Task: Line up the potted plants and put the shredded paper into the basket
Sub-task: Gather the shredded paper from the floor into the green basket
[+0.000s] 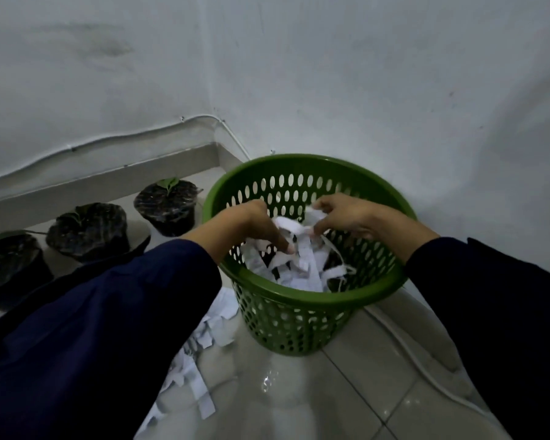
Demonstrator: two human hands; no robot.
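While our left hand (254,223) and right hand (346,217) each pinch a tuft of shredded paper (294,230) over the green basket (302,300), we judge the strips featherlight, limp and clingy, best bunched loosely by the handful, as with the floor pile (200,354).

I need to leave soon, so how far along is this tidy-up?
Done: three black-bagged potted plants sit in a row by the wall. In hand: both hands, left and right, hold white shredded paper strips over the green perforated plastic basket. Left: loose strips on the floor.
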